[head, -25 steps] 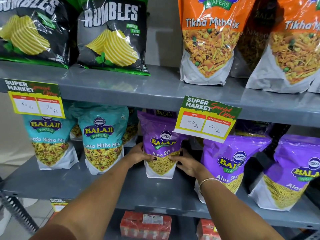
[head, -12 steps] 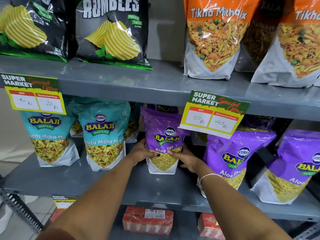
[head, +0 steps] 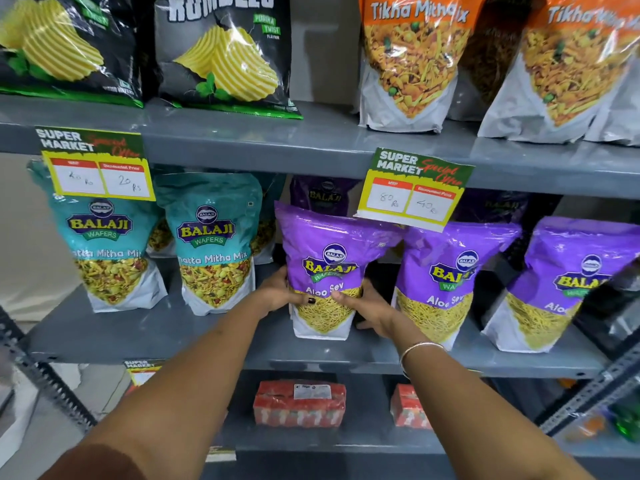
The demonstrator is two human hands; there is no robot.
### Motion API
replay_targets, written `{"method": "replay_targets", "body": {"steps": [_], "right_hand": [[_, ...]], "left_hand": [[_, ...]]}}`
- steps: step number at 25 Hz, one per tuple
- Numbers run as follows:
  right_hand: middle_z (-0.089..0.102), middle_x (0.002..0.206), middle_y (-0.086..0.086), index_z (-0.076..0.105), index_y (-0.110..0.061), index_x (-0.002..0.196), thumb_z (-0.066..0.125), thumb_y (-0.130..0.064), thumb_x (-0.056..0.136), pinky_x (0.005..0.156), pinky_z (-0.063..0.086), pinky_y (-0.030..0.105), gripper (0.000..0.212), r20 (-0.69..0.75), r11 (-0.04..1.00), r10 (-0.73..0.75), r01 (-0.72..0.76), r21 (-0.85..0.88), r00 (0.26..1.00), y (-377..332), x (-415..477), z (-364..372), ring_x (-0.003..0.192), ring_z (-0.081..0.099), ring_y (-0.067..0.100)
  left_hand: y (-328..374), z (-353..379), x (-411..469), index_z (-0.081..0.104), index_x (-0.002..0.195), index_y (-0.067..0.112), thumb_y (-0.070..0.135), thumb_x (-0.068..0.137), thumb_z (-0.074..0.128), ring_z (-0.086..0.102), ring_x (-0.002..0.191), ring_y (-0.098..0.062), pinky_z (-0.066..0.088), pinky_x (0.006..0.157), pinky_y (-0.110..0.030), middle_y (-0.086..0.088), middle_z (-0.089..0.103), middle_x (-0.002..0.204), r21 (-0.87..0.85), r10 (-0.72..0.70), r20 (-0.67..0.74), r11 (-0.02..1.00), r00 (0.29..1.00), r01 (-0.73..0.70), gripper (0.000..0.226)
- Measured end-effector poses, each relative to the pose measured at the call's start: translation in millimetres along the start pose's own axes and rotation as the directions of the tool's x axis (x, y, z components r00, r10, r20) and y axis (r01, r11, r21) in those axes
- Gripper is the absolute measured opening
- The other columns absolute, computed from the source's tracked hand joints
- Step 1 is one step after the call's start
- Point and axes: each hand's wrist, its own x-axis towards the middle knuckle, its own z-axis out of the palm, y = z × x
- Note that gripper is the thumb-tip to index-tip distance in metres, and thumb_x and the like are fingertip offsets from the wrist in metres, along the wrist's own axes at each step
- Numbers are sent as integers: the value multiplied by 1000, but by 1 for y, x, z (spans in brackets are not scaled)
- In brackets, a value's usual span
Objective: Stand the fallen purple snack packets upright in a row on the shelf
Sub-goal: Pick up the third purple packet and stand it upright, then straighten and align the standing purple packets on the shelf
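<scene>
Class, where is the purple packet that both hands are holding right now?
The purple packet stands mid-frame on the middle shelf, right of a teal packet, between left hand and right hand.

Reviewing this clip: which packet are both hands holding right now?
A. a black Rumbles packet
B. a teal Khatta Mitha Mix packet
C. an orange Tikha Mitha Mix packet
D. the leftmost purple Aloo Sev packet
D: the left hand and right hand clasp the sides of the leftmost purple Aloo Sev packet.
</scene>
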Motion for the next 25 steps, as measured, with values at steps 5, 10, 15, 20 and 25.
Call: {"method": "replay_targets", "body": {"steps": [5,10,15,20,25], "right_hand": [[40,146,-1,26,-22,139,70,-40,76,102,39,57,78,40,999,12,-10,-47,999,9,-24,-16,133,40,29],[51,126,4,32,-8,133,66,-23,83,86,39,30,61,28,996,-87,86,14,996,10,-28,-16,109,48,16],[50,96,5,44,-14,115,57,-22,90,66,37,17,29,-150,981,-170,182,70,974,17,-12,-22,89,48,15],[57,77,3,51,-14,93,39,-3,93,75,44,34,16,-332,976,-167,203,75,928,17,-1,-26,77,53,20],[58,105,6,45,-16,113,59,-11,86,76,42,28,31,-33,985,-63,67,160,997,15,-13,-26,89,55,16]], "left_hand": [[9,25,-33,37,137,14,6,74,74,50,111,-15,38,87,-31,-2,54,133,-7,4,-31,1000,999,-5,73],[17,28,-44,35,136,9,0,76,70,48,115,-18,38,93,-33,-2,51,133,-52,-3,-21,999,1000,2,71],[32,-2,-37,50,118,19,5,85,60,53,115,-25,39,102,-47,2,69,108,-465,0,6,885,1000,3,37],[56,-20,-32,54,77,22,6,93,45,52,74,-12,48,63,-26,13,70,54,-644,106,-90,752,990,-139,24],[58,-24,-31,54,76,23,7,92,48,54,80,-17,44,74,-34,12,72,59,-680,77,-81,724,994,-112,23]]}}
